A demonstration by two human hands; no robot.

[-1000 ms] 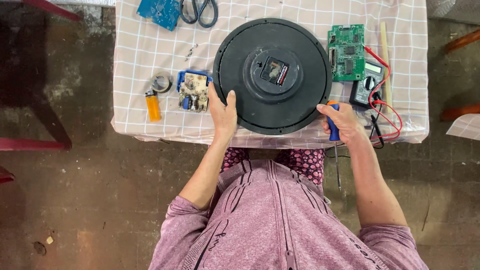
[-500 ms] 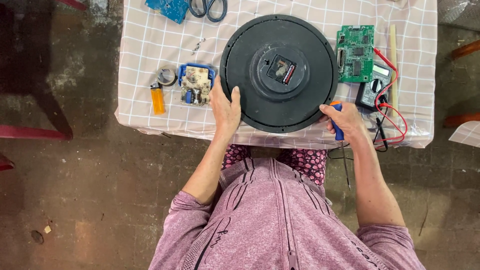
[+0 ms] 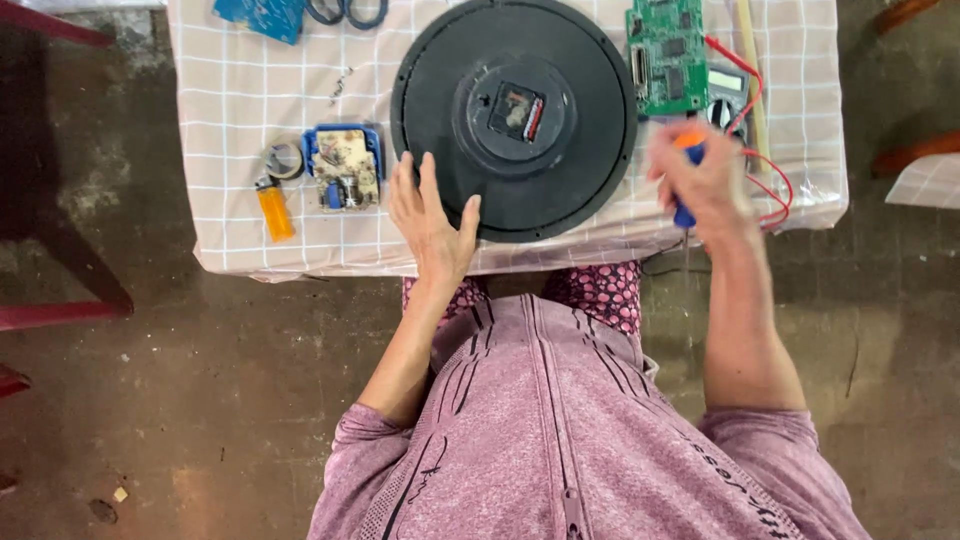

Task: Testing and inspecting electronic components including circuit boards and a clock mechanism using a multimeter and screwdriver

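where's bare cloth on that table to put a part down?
Free: the checked cloth left of the black disc, between the scissors above and the small blue-framed board below; also the front-left corner below the orange lighter. Crowded: right of the disc, with the green circuit board, meter, red leads and right hand.

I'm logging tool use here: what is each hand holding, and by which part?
The right hand grips a blue and orange tool, seemingly by its handle. The left hand holds nothing; it rests on the black disc.
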